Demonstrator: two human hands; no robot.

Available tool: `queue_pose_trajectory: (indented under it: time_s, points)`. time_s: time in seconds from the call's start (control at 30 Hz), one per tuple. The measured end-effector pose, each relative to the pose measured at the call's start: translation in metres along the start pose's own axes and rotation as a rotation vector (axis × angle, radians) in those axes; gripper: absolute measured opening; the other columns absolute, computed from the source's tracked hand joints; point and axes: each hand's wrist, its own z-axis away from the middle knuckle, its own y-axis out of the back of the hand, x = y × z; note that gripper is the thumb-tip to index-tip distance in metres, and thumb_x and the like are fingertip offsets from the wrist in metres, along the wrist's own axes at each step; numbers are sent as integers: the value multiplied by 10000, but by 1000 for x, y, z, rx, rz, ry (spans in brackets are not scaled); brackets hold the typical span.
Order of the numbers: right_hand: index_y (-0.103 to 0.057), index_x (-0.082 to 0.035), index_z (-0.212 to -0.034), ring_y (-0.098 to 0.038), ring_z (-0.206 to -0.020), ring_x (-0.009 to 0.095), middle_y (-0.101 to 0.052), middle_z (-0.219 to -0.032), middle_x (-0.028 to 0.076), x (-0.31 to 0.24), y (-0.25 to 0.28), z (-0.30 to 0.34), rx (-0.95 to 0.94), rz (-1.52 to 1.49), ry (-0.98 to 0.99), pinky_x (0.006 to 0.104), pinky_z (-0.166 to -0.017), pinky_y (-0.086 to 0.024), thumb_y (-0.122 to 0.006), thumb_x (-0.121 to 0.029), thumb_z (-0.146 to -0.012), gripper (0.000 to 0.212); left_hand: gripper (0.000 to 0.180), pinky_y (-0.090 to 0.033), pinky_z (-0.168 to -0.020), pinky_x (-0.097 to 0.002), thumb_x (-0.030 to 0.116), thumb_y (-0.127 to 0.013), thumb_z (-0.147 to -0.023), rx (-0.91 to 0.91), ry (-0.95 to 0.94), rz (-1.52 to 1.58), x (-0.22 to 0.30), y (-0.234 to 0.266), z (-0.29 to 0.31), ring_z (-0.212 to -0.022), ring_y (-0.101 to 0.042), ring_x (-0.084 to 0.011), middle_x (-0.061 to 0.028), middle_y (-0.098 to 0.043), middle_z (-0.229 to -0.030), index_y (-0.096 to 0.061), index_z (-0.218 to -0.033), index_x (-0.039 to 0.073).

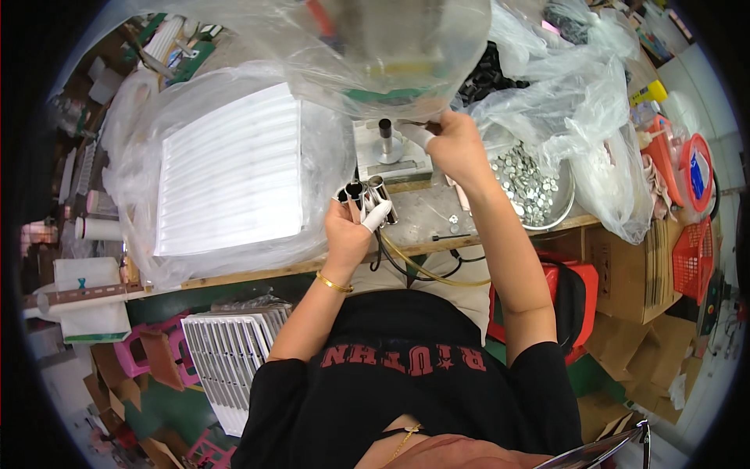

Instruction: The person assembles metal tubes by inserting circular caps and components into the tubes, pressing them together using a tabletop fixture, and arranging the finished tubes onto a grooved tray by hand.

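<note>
Several short, shiny metal tubes [376,187] with dark hollow ends are gripped in my left hand [349,228], at the front of the bench. White covers sit on some fingers of both hands. My right hand [457,148] reaches farther forward, its fingers closed beside a metal fixture. What they pinch, if anything, is too small to make out. The fixture's upright post [384,131] has a black top and rises from a round metal base [387,151]. Clear plastic sheeting [391,70] hangs just beyond the fixture and right hand.
Left on the bench lies a white ribbed tray [230,168] in clear plastic. At right, a round metal bowl [569,205] holds many small shiny pieces, near a bag of black parts [491,76]. Hoses [437,275] cross the bench edge. Slotted white trays [226,359] stand below left.
</note>
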Motion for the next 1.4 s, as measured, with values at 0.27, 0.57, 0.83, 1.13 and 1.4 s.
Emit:
queue_pose_trajectory:
  time_s: [0.27, 0.57, 0.83, 1.13, 1.4]
  points:
    - [-670, -59, -990, -640, -804, 263, -683, -895, 135, 7, -16, -24, 36, 125, 364, 319, -714, -478, -599, -35, -756, 246, 336, -524, -735, -262, -76, -680, -759, 74, 43, 15, 6, 13, 4, -811, -593, -117, -66, -596, -926, -470, -1008, 8]
    - [-680, -77, -923, -631, -729, 276, -673, -813, 125, 5, -28, -16, 158, 293, 299, 334, -646, -474, -634, -108, -721, 210, 378, -495, -810, -276, -39, -691, -766, 64, 67, 155, 14, 11, -11, -919, -593, -133, -82, -607, -1032, -491, -1087, -15]
    - [-683, -95, -919, -589, -633, 325, -643, -748, 121, 11, -25, -20, 175, 513, 601, 403, -596, -473, -641, -130, -731, 195, 294, -510, -649, -256, -4, -708, -760, 0, 136, 294, 16, 14, -22, -757, -616, -115, -46, -628, -871, -549, -1007, 9]
    - [-663, -27, -947, -517, -550, 144, -633, -785, 53, 23, -16, 18, 302, 566, 707, 250, -528, -419, -688, -51, -775, 175, 291, -463, -515, -233, 41, -719, -764, -5, 254, 330, 15, 19, -27, -687, -617, -103, -42, -644, -858, -570, -1013, 23]
    - [-566, -15, -1156, -472, -603, 44, -623, -784, 8, 29, -22, 63, -264, 99, -37, 208, -555, -407, -726, -106, -784, 415, 308, -502, -710, -255, 51, -711, -782, -107, 200, 218, 19, 3, -28, -803, -615, -107, -54, -648, -910, -550, -1039, -2]
